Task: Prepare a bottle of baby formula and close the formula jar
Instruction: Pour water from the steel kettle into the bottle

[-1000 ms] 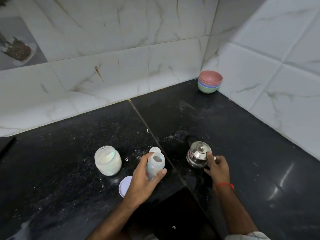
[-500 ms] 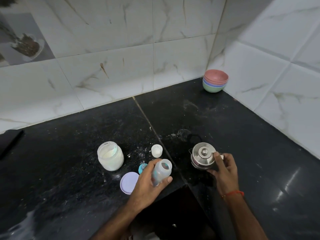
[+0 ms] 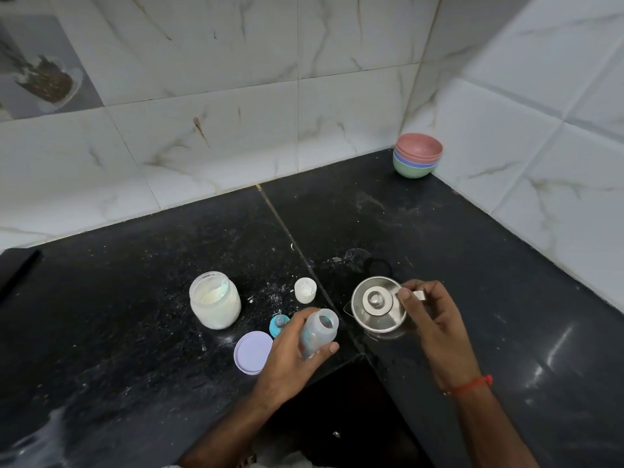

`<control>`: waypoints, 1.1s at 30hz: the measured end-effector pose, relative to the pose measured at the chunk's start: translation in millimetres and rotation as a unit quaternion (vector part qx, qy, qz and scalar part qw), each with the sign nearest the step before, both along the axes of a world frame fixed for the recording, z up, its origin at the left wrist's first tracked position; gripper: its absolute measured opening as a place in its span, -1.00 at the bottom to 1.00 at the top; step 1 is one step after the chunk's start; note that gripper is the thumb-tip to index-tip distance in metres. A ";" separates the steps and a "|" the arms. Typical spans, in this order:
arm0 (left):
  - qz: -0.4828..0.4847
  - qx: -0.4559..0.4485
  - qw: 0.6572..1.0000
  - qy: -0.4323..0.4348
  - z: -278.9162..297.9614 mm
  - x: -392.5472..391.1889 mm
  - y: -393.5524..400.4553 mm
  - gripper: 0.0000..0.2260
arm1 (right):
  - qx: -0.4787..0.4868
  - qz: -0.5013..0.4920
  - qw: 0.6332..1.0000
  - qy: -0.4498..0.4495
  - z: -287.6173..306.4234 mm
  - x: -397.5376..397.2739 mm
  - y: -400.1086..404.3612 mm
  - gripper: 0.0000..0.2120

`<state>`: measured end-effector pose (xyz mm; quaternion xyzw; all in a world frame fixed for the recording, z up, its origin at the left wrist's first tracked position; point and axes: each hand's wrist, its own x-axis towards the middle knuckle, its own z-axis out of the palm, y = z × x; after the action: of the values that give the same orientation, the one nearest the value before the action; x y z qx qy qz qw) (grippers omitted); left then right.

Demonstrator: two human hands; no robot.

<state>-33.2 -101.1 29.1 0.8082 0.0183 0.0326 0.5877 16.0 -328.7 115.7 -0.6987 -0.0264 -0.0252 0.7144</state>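
Observation:
My left hand (image 3: 290,352) grips an open, translucent baby bottle (image 3: 319,331), tilted toward the right, near the counter's inner corner. My right hand (image 3: 427,314) holds the handle of a small steel kettle (image 3: 378,307) with its lid on. The glass formula jar (image 3: 215,299) stands open to the left, white powder inside. Its lilac lid (image 3: 253,352) lies flat in front of it. A teal bottle nipple ring (image 3: 279,325) sits between the lid and my left hand. A small white cap (image 3: 305,290) stands behind the bottle.
The black stone counter (image 3: 135,349) is dusted with spilled powder around the jar. A stack of coloured bowls (image 3: 417,155) sits in the far tiled corner. A dark ring (image 3: 379,265) lies behind the kettle. The counter's cut-out edge lies just below my hands.
The view has shifted, so the nipple ring and white cap show. My right hand has closed more fully around the kettle handle. The bottle stays in my left hand.

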 end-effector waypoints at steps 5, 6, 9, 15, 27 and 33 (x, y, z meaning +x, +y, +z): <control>-0.011 -0.005 1.000 -0.011 0.5 4.5 0.1 -0.51 | -0.155 0.014 0.986 -0.059 10.3 1.8 8.4 -0.95; -0.012 -0.006 1.000 -0.012 0.8 5.2 0.6 -0.51 | -0.180 0.014 0.982 -0.065 11.5 2.2 10.1 -0.92; -0.017 -0.004 1.000 -0.013 0.3 7.6 2.2 -0.50 | -0.249 0.013 0.962 -0.110 15.6 1.9 16.6 -0.87; -0.025 0.003 1.000 -0.010 -0.7 9.6 6.4 -0.48 | -0.332 0.026 0.928 -0.167 19.4 2.6 26.7 -0.86; -0.044 -0.003 0.999 -0.005 0.0 12.9 12.7 -0.47 | -0.397 0.030 0.894 -0.205 28.2 2.3 41.1 -0.76; -0.051 -0.020 0.998 -0.010 -3.8 13.2 15.3 -0.49 | -0.402 0.024 0.892 -0.206 32.4 1.9 43.6 -0.81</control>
<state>-20.0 -85.8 25.3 0.7958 -0.0283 0.0105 0.6048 17.9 -285.1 148.1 -0.9047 -0.1978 -0.1384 0.3510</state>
